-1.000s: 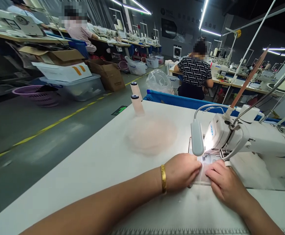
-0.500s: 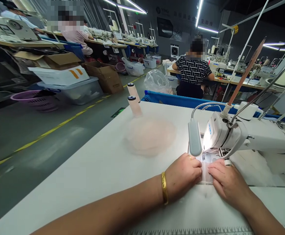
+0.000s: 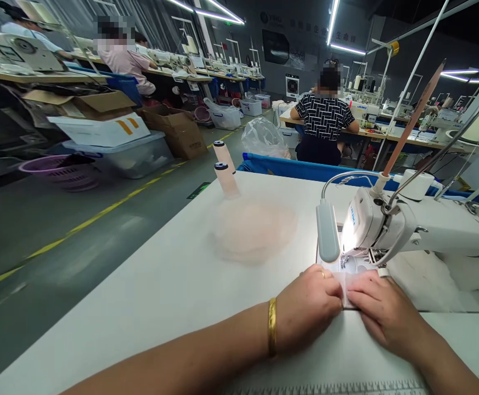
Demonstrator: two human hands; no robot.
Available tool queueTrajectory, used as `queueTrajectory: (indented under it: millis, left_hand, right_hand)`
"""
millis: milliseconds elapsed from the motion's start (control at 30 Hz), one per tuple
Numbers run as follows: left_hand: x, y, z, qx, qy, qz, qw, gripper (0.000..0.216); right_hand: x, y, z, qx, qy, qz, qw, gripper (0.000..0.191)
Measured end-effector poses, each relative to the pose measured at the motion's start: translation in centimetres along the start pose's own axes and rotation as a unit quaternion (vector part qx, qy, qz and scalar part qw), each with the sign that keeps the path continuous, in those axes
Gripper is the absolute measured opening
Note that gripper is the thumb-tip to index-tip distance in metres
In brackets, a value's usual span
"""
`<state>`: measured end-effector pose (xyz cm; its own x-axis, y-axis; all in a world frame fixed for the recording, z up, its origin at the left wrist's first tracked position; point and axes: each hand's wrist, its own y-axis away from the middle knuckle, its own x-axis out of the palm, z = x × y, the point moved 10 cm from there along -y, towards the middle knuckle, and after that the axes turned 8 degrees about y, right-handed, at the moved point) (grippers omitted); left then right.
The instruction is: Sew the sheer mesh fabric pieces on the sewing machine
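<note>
Under the lit head of a white sewing machine (image 3: pixel 365 219), a piece of thin, sheer whitish fabric (image 3: pixel 342 281) lies at the needle plate. My left hand (image 3: pixel 311 302), with a gold bangle at its wrist, is closed with its fingertips pinching the fabric's left side. On the other side my right hand (image 3: pixel 381 307) presses and grips the same fabric with bent fingers, a pale ring on one of them. Both hands sit just in front of the presser foot, close together. The fabric's part between the fingers is mostly hidden.
A pale, sheer pinkish heap (image 3: pixel 253 229) lies on the white table (image 3: pixel 173 296), left of the machine. Two thread cones (image 3: pixel 226 178) stand behind it. A grey lamp (image 3: pixel 327 233) hangs beside the needle area. A ruler strip (image 3: pixel 325 387) runs along the front. A co-worker (image 3: pixel 325 120) sits ahead.
My left hand has shifted slightly right and toward me, nearer the right hand. The right hand has moved a little left, and the fabric between them is bunched closer.
</note>
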<state>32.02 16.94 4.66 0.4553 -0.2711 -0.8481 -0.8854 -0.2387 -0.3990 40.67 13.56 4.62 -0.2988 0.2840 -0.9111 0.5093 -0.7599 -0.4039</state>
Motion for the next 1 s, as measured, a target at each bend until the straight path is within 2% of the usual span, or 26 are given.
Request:
queueTrajectory:
  millis: [133, 533, 700, 900, 1000]
  left_hand:
    - [0.7, 0.6, -0.3, -0.004, 0.009, 0.026, 1.000, 0.017]
    - [0.3, -0.5, 1.4, -0.016, -0.035, -0.007, 0.999, 0.025]
    - [0.5, -1.0, 2.7, -0.042, -0.033, 0.003, 0.999, 0.020]
    - [0.1, -2.0, 3.4, -0.053, -0.060, -0.003, 0.997, 0.024]
    - [-0.2, -2.4, 3.8, -0.067, -0.049, -0.011, 0.997, 0.027]
  right_hand:
    - [-0.1, 0.0, 0.7, -0.007, -0.033, 0.018, 0.999, 0.022]
    - [0.6, -0.6, -1.1, 0.029, 0.050, 0.001, 0.998, 0.029]
    - [1.4, -0.6, -2.3, 0.072, 0.063, 0.012, 0.995, 0.036]
    - [2.7, 0.0, -4.2, 0.149, 0.100, 0.041, 0.983, 0.048]
    - [3.0, 0.2, -4.7, 0.160, 0.128, 0.038, 0.978, 0.054]
